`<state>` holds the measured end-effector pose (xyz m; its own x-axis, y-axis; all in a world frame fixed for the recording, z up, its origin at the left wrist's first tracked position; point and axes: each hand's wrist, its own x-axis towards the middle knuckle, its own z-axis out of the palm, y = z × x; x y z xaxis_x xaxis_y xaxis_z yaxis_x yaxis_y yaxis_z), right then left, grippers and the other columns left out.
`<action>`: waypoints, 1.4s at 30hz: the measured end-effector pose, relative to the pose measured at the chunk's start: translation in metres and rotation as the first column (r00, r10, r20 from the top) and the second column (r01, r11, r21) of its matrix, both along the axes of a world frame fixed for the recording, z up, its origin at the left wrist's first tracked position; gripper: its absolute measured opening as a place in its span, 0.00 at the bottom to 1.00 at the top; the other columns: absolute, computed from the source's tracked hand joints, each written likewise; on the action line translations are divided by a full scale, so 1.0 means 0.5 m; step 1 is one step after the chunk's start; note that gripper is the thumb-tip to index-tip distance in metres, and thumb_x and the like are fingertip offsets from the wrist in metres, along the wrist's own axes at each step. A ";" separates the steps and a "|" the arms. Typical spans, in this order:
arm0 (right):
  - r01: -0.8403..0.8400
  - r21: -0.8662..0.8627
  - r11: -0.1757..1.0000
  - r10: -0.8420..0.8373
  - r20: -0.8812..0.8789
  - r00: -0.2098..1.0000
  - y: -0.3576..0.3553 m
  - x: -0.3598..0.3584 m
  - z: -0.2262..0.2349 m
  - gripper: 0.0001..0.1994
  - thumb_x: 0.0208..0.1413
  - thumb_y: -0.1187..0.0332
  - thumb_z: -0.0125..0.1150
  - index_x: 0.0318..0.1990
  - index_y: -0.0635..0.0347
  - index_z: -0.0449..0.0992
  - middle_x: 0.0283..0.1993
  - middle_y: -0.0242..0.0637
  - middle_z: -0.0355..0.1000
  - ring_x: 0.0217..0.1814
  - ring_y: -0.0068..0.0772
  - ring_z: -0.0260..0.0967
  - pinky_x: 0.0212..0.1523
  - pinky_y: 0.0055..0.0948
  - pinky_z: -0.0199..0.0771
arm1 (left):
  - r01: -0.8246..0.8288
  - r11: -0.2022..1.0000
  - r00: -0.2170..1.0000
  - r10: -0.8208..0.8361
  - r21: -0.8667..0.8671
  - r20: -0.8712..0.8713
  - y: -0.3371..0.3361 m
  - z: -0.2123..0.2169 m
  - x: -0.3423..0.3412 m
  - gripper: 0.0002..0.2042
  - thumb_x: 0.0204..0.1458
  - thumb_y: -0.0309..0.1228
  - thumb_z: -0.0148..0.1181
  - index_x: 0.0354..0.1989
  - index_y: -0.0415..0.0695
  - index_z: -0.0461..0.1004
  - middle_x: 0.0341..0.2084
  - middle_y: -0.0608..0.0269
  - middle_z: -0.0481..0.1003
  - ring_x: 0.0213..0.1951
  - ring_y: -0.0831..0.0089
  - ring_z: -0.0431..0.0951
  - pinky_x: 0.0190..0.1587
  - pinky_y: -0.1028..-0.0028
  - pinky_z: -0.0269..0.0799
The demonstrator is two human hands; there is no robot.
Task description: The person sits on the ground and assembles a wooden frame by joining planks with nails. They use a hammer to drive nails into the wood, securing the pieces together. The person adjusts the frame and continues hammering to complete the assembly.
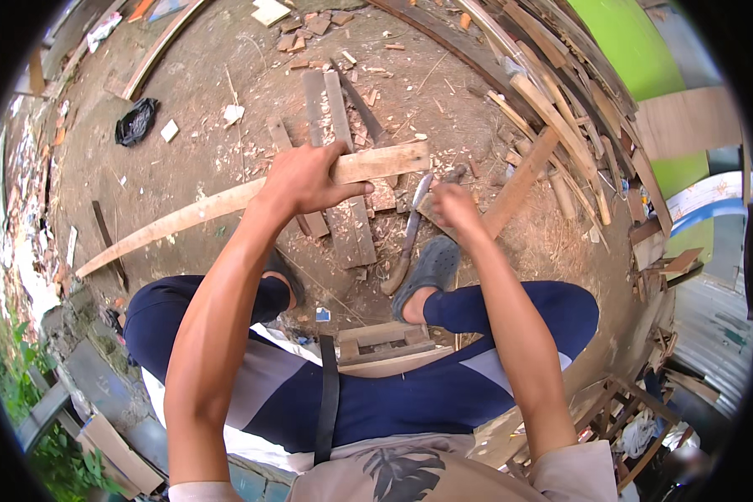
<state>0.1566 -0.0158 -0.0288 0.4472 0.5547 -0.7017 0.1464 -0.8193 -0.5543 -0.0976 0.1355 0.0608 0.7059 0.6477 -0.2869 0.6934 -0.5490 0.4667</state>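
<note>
My left hand (308, 180) is wrapped round a long pale wooden plank (201, 209), near its squared right end. The plank's other end slants down to the left, toward the ground. To the right, my right hand (455, 207) is closed and slightly blurred, apart from the plank. A short dark piece (455, 173) shows just above the right fist; I cannot tell whether the hand holds it. Between my right hand and the plank, a long blade with a brown handle (400, 266) stands out, its handle by my right shoe. Boards (350, 226) lie under the plank's end.
Wood shavings and offcuts (314, 25) litter the dirt floor. A stack of timber (552, 92) runs along the right, with a thick board (520, 182) leaning from it. A black plastic bag (137, 122) lies far left. My grey clogs (431, 269) flank the boards.
</note>
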 end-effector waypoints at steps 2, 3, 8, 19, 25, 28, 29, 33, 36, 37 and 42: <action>-0.183 -0.018 0.983 0.183 0.199 0.963 -0.002 0.023 -0.132 0.20 0.64 0.53 0.58 0.51 0.61 0.78 0.44 0.45 0.80 0.48 0.43 0.78 0.46 0.41 0.77 | 0.020 1.000 0.999 -0.020 -0.004 -0.041 0.021 -0.044 0.018 0.40 0.45 0.70 0.61 0.51 0.44 0.75 0.28 0.43 0.81 0.35 0.44 0.83 0.40 0.53 0.79; -0.273 0.000 0.962 0.261 0.290 0.921 -0.009 0.021 -0.191 0.19 0.62 0.53 0.59 0.48 0.60 0.79 0.43 0.46 0.81 0.48 0.46 0.79 0.46 0.42 0.77 | 0.032 0.999 0.997 -0.033 -0.014 -0.064 0.025 -0.064 0.025 0.40 0.46 0.70 0.61 0.52 0.44 0.75 0.29 0.43 0.81 0.36 0.44 0.83 0.41 0.53 0.79; -0.166 0.041 0.985 0.146 0.298 0.943 0.060 -0.013 -0.329 0.17 0.57 0.55 0.62 0.45 0.59 0.80 0.43 0.52 0.80 0.50 0.53 0.77 0.52 0.43 0.75 | 0.050 0.993 0.975 -0.071 -0.103 -0.213 0.039 -0.177 0.050 0.40 0.48 0.69 0.60 0.56 0.43 0.74 0.30 0.43 0.81 0.37 0.46 0.83 0.43 0.53 0.79; -0.213 0.128 0.969 0.053 0.731 0.680 0.097 -0.040 -0.430 0.25 0.62 0.50 0.58 0.57 0.60 0.72 0.49 0.54 0.76 0.60 0.59 0.69 0.63 0.52 0.65 | -0.001 0.995 0.969 -0.025 -0.104 -0.246 0.064 -0.369 -0.009 0.32 0.51 0.62 0.62 0.53 0.47 0.73 0.35 0.50 0.81 0.42 0.49 0.83 0.45 0.54 0.78; -0.741 0.250 0.623 0.579 0.490 0.652 0.066 -0.253 -0.346 0.25 0.62 0.54 0.61 0.57 0.65 0.68 0.50 0.55 0.73 0.57 0.54 0.72 0.49 0.50 0.77 | -0.032 0.999 0.981 0.024 -0.034 -0.191 0.089 -0.337 -0.114 0.36 0.50 0.66 0.61 0.50 0.42 0.71 0.25 0.45 0.80 0.33 0.43 0.82 0.38 0.52 0.77; -0.706 0.055 0.706 0.663 0.299 0.687 0.143 -0.389 -0.282 0.28 0.63 0.52 0.59 0.58 0.68 0.68 0.50 0.56 0.74 0.54 0.54 0.74 0.49 0.49 0.79 | 0.003 1.000 0.985 -0.003 -0.001 -0.172 0.102 -0.300 -0.148 0.35 0.50 0.65 0.62 0.48 0.42 0.71 0.22 0.45 0.79 0.29 0.43 0.82 0.35 0.52 0.76; -0.690 0.013 0.723 0.645 0.345 0.682 0.156 -0.419 -0.310 0.29 0.63 0.50 0.58 0.58 0.69 0.69 0.51 0.55 0.74 0.56 0.53 0.74 0.53 0.50 0.77 | 0.005 1.000 0.983 -0.003 0.010 -0.186 0.108 -0.287 -0.140 0.36 0.49 0.65 0.62 0.48 0.42 0.71 0.22 0.45 0.79 0.29 0.43 0.82 0.35 0.52 0.76; -0.483 -0.077 0.872 0.487 0.222 0.845 0.206 -0.458 -0.340 0.32 0.62 0.50 0.59 0.62 0.70 0.67 0.54 0.56 0.74 0.56 0.55 0.74 0.58 0.49 0.75 | -0.027 0.996 0.976 0.045 0.084 -0.212 0.123 -0.244 -0.131 0.37 0.46 0.68 0.63 0.46 0.42 0.72 0.21 0.46 0.79 0.29 0.45 0.82 0.35 0.53 0.76; -0.515 0.152 0.843 0.520 0.014 0.854 0.178 -0.423 -0.314 0.31 0.59 0.55 0.65 0.62 0.70 0.65 0.57 0.58 0.72 0.59 0.60 0.72 0.59 0.48 0.73 | -0.065 0.992 0.967 0.088 0.104 -0.238 0.129 -0.221 -0.134 0.41 0.43 0.72 0.61 0.46 0.41 0.73 0.21 0.45 0.79 0.29 0.46 0.83 0.35 0.53 0.77; -0.494 0.266 0.828 0.524 -0.050 0.850 0.157 -0.404 -0.275 0.31 0.58 0.57 0.66 0.61 0.70 0.65 0.57 0.59 0.72 0.60 0.62 0.71 0.59 0.49 0.73 | -0.083 0.991 0.962 0.108 0.108 -0.251 0.131 -0.210 -0.140 0.43 0.43 0.74 0.60 0.45 0.40 0.74 0.21 0.45 0.79 0.30 0.46 0.83 0.35 0.53 0.78; -0.420 0.281 0.863 0.398 0.134 0.907 0.042 -0.329 -0.278 0.31 0.59 0.60 0.63 0.64 0.70 0.63 0.64 0.62 0.63 0.65 0.66 0.65 0.64 0.50 0.67 | -0.017 0.998 0.965 0.034 0.066 -0.261 0.112 -0.231 -0.130 0.44 0.44 0.76 0.56 0.47 0.40 0.74 0.23 0.46 0.80 0.31 0.50 0.84 0.36 0.56 0.79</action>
